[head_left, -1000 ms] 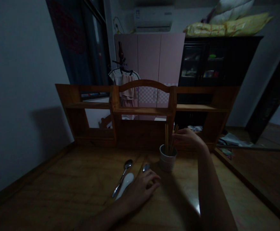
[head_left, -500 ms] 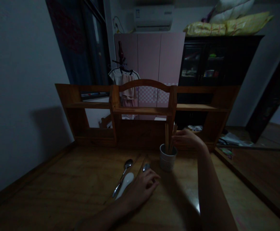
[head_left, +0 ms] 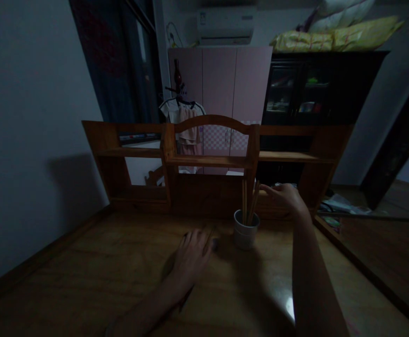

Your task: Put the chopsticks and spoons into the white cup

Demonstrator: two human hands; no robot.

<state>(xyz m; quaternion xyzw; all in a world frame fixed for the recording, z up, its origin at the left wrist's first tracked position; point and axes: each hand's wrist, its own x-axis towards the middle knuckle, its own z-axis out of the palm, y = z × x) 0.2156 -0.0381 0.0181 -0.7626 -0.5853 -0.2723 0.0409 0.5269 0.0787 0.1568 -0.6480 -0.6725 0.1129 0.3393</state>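
My left hand [head_left: 192,256] lies palm down on the table over the spoons, fingers stretched forward. It hides most of them; the dark bowl of one metal spoon [head_left: 215,244] shows beside the thumb. Whether the fingers touch the covered spoons cannot be seen. To the right stands a pale grey cup [head_left: 245,235] with several wooden chopsticks [head_left: 244,201] upright or leaning in it. My right hand [head_left: 284,195] hovers at the right of their tops, fingertips close to the leaning chopsticks, with nothing visible in its grasp.
A wooden shelf unit [head_left: 209,161] runs along the table's back edge, right behind the cup. The wall [head_left: 32,187] bounds the left side. A raised wooden edge [head_left: 359,267] lines the table's right side, with the floor beyond it.
My left hand has moved left and forward, covering the metal and white spoons that showed before. My right hand has let go of the chopsticks and shifted up and right.
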